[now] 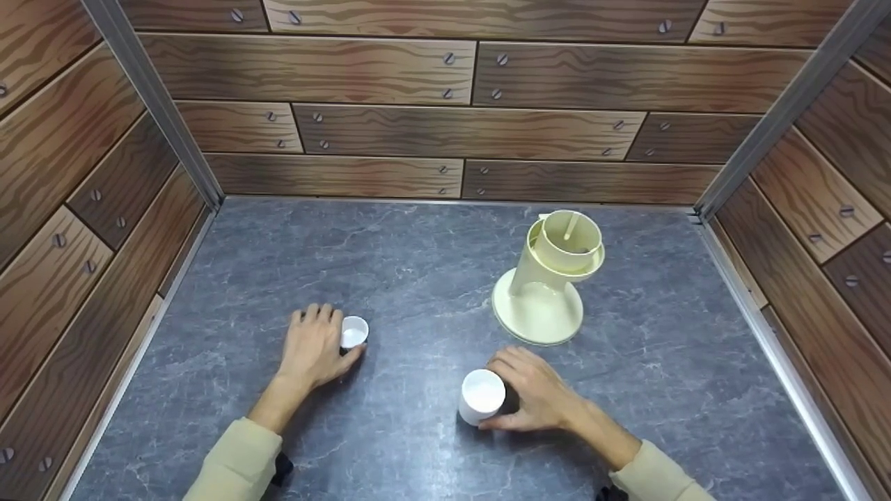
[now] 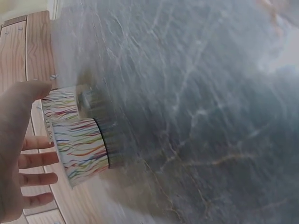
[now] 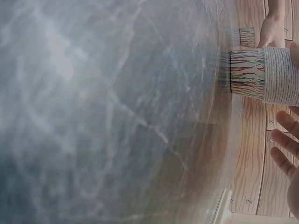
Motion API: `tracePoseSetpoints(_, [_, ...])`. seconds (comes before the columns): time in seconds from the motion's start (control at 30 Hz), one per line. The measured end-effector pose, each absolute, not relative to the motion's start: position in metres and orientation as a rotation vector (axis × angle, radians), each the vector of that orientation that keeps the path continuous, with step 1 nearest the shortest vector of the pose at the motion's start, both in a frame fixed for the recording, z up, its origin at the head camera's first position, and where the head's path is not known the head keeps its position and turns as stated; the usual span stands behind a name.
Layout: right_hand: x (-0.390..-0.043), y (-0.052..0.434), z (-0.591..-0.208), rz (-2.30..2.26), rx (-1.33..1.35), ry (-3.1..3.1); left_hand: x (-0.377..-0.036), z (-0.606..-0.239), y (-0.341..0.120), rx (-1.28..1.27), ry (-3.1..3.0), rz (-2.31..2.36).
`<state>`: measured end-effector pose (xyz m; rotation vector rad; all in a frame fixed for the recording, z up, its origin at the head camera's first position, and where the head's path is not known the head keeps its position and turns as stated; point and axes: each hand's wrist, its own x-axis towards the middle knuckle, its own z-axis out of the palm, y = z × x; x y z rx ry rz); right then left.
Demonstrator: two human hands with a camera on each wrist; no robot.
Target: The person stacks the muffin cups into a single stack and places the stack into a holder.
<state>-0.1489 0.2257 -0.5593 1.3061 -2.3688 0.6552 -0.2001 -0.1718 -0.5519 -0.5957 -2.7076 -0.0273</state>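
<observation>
Grey marbled stone (image 1: 418, 278) spreads under us, boxed in by walls (image 1: 390, 76) printed with wood planks and screws. Our left hand (image 1: 314, 348) has its fingers laid fairly straight alongside the small paper cup (image 1: 353, 331), thumb at the near side; from the left wrist view the fingers (image 2: 39, 161) look spread and relaxed beside the cup's streaked side (image 2: 79, 144), so we would call it touching rather than clasping. Our right hand (image 1: 536, 393) curls round the larger paper cup (image 1: 481, 395), fingers at its far side and thumb low on the near side; the right wrist view shows its ribbed sleeve and coloured streaks (image 3: 264, 74). Taking the cream funnel stand (image 1: 546, 282) as landmark, the larger cup sits just in front of its base, slightly to the left, and the small cup lies well to the left of it. We judge both cups light and thin-walled, easily dented by a hard squeeze and prone to tipping; a gentle grip around the mid-wall, or on the ribbed band of the larger one, seems the safest hold. Whether either holds anything we cannot tell.
</observation>
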Motion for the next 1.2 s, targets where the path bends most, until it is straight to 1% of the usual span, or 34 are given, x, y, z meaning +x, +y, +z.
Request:
tracePoseSetpoints(0.47, [-0.150,0.225,-0.558,0.632,1.316,-2.368,-0.195,-0.540,-0.152,-0.654,-2.637,-0.023])
tracePoseSetpoints(1.2, [-0.149,0.225,-0.559,0.613,1.321,-2.361,-0.170,-0.529,-0.111,-0.793,-2.600,-0.191])
